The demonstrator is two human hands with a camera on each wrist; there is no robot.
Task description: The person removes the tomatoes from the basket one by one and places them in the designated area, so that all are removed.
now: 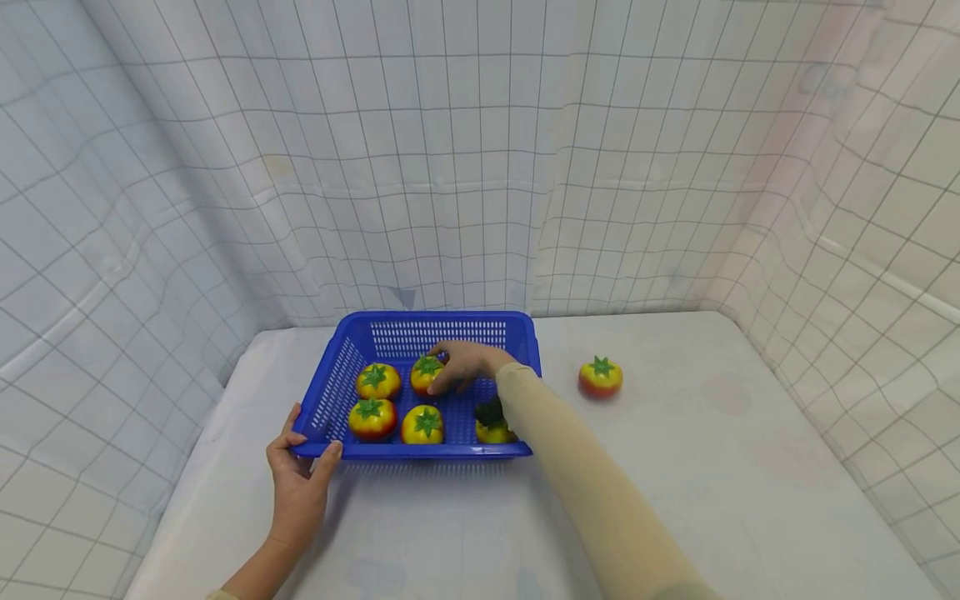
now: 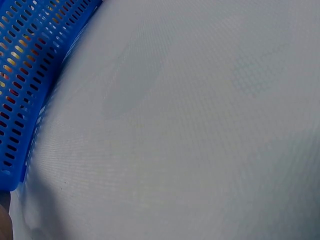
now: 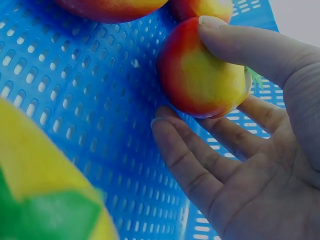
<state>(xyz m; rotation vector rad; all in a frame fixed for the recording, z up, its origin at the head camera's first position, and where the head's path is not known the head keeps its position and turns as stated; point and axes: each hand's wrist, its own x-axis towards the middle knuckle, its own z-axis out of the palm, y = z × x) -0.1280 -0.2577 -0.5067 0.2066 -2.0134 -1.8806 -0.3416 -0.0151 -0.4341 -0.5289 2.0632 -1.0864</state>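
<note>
My left hand [image 1: 298, 490] grips the front left corner of a blue plastic basket [image 1: 420, 452], thumb over the rim. Inside the basket, my right hand [image 1: 467, 363] pinches a red-and-yellow tomato [image 3: 197, 75] with a green star-shaped top. In the right wrist view the thumb lies on its upper side and fingers curl below it. More tomatoes of the same look sit to its left and front, among them one at the back left [image 1: 378, 382] and one at the front [image 1: 423, 426]. Another tomato [image 1: 495, 432] at the front right is partly hidden by a black object [image 1: 490, 412] at my right sleeve.
A single tomato [image 1: 600, 377] stands on the white table [image 1: 712, 467], to the right of the basket. White cloth with a dark grid [image 1: 480, 167] hangs behind the table and along both sides. My right forearm [image 1: 592, 483] crosses over the basket's right front corner.
</note>
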